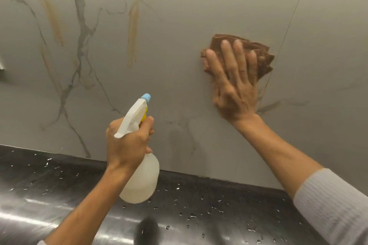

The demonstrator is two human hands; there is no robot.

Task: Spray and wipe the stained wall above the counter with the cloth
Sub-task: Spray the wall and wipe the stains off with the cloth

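A grey marble-veined wall (179, 26) fills the view. Brownish vertical stains mark it, one streak (133, 32) near the centre and another stain (52, 20) further left. My right hand (235, 83) lies flat with fingers spread, pressing a brown cloth (262, 57) against the wall at the right. My left hand (127, 143) grips a white spray bottle (143, 181) by the neck, lower centre. Its blue nozzle (146, 97) points up at the wall, with a finger on the yellow trigger.
A dark shiny counter (59, 195) runs along the bottom, dotted with water droplets. A thin vertical seam (294, 12) in the wall runs just right of the cloth. A grey ribbed sleeve (334, 205) covers my right forearm.
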